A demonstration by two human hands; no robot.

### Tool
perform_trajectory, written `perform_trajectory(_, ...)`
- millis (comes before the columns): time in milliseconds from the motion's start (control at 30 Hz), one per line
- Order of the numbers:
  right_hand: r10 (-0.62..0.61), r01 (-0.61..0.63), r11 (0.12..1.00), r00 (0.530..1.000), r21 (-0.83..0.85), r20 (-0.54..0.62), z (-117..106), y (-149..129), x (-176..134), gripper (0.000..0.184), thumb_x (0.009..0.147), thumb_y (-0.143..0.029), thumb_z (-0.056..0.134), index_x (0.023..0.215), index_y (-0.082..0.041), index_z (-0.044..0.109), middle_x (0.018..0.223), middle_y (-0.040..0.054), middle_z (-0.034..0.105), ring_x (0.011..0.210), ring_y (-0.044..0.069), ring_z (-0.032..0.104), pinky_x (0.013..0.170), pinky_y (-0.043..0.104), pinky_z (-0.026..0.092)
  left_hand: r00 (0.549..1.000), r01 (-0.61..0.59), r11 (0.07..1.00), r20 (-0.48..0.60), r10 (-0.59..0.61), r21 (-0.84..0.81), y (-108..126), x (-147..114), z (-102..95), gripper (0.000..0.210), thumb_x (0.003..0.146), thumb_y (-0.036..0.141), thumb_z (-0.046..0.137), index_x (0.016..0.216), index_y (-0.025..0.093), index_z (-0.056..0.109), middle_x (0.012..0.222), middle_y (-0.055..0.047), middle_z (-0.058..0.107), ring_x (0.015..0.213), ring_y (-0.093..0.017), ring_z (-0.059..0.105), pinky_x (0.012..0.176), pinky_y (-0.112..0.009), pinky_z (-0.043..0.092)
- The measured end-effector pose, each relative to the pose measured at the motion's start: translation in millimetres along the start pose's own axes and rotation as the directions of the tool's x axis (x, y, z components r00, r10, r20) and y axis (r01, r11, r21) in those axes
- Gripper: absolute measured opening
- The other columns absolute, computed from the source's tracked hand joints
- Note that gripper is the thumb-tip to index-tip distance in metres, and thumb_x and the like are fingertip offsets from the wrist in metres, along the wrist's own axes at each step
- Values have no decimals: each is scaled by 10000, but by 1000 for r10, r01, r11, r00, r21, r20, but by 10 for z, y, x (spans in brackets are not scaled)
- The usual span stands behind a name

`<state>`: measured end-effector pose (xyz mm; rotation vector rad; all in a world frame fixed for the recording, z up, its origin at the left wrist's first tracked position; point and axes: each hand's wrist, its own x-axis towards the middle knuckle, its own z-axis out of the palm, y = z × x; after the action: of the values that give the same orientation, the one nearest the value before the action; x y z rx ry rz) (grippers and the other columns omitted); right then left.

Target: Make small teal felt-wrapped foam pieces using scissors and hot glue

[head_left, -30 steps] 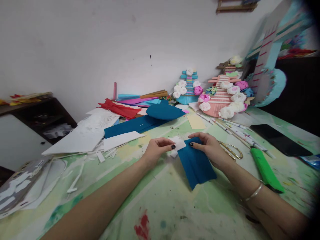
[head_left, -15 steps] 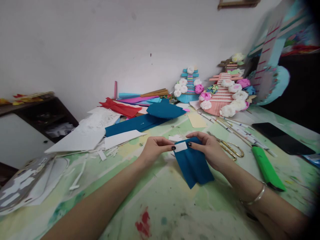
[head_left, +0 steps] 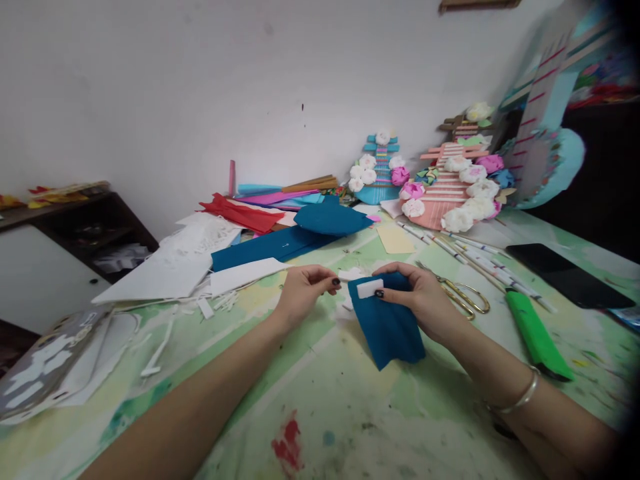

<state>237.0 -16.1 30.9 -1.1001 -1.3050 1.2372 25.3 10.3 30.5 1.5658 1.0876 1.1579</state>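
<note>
My right hand [head_left: 416, 293] pinches a sheet of deep blue crepe paper [head_left: 390, 333] near its top edge. Under its thumb, a small white rectangular piece [head_left: 369, 288] lies flat against the sheet; the fingers behind the paper are partly hidden. To the left, slightly apart from the paper, my left hand [head_left: 309, 293] has thumb and forefinger closed together with nothing visible between them. White scraps [head_left: 351, 274] lie just behind the sheet. Gold-handled scissors [head_left: 463, 299] rest on the table beside my right hand.
A larger blue piece [head_left: 260, 247], red paper [head_left: 240, 213] and white sheets [head_left: 150, 277] are piled behind my left hand. Right of me lie markers [head_left: 493, 263], a green-wrapped object [head_left: 535, 333] and a black phone [head_left: 565, 273]. Flower-decorated guitar shapes [head_left: 445, 190] stand against the wall.
My left hand has let go of the white piece and the paper's edge and drawn back left. My right hand still holds the sheet, which has shifted slightly right.
</note>
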Motion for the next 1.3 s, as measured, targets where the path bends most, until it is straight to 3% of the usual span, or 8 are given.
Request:
perform_trajectory(233,-26,26,1000,999,7,-28,-32,24,21,326,579,-274,799,865,-207,657,802,10,677,664,164,604,601,287,480,985,-55,997,-162,65,61,-36,121,-184,271,855,381,525,674,190,463,563,12,588,511,-102,502,529,-236,369)
perform_trajectory(400,2,2,999,996,41,-88,-62,36,48,355,554,-283,804,866,-201,656,833,23,685,683,181,615,595,298,484,971,-70,976,-212,114,207,-60,130,-234,396,879,430,482,571,181,469,545,9,537,505,-99,441,534,-244,344)
perform_trajectory(567,13,-6,998,994,60,-112,-85,44,62,382,531,-291,811,867,-200,653,844,29,685,692,189,621,605,312,495,964,-44,980,-248,92,195,-87,161,-271,182,758,317,636,669,166,587,691,-34,662,629,-133,571,589,-249,409)
perform_trajectory(767,20,-12,998,990,57,-141,-88,61,71,379,518,-286,817,854,-201,664,845,29,679,684,183,612,589,306,493,956,-23,968,-279,95,252,-51,169,-349,187,577,300,783,598,158,663,629,-41,675,604,-155,595,602,-279,449)
perform_trajectory(1033,57,-44,995,987,90,-149,-89,56,76,385,501,-274,828,840,-199,662,812,24,677,660,177,609,567,294,495,963,-2,1000,-271,10,30,-17,185,-370,125,627,251,732,686,142,718,619,-55,701,608,-170,664,593,-271,473)
perform_trajectory(1300,45,-39,998,987,46,-151,-99,61,75,392,505,-286,828,850,-196,664,819,36,675,671,188,616,564,292,493,973,43,998,-226,-52,-45,-38,179,-360,166,503,186,811,639,150,723,632,-33,700,610,-135,631,658,-276,496)
